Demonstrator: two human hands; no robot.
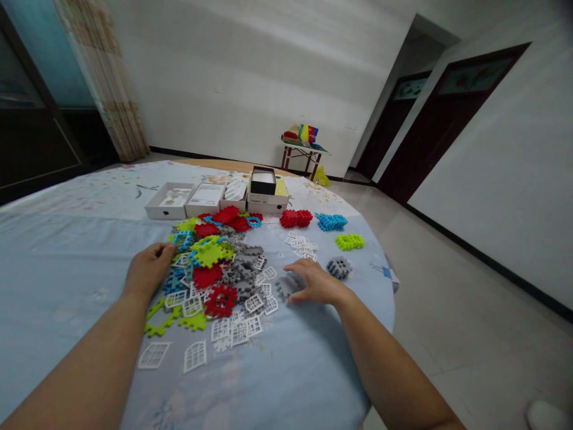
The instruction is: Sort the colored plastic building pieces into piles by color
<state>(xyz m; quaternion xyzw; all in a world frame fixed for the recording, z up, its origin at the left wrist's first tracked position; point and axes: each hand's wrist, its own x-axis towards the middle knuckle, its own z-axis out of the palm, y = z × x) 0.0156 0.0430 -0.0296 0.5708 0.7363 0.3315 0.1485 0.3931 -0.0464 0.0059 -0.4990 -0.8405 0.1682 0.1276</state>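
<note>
A heap of flat interlocking plastic pieces in red, green, blue and grey, mixed with white lattice windows point(239, 332), covers the middle of the table. At the heap's left edge is my left hand point(150, 270), its fingers curled closed beside blue and green pieces; what they hold, if anything, is hidden. To the right of the heap, my right hand point(317, 283) has thumb and fingers apart over a grey notched piece point(286, 288) lying on the cloth. Just beyond that hand sits a stack of grey pieces point(339, 267).
Sorted groups lie on the right: red pieces point(296, 218), blue pieces point(331, 222), green pieces point(350, 241) and white windows point(302, 243). White boxes point(166, 212) and a small black box point(263, 180) stand behind the heap. The table edge curves along the right.
</note>
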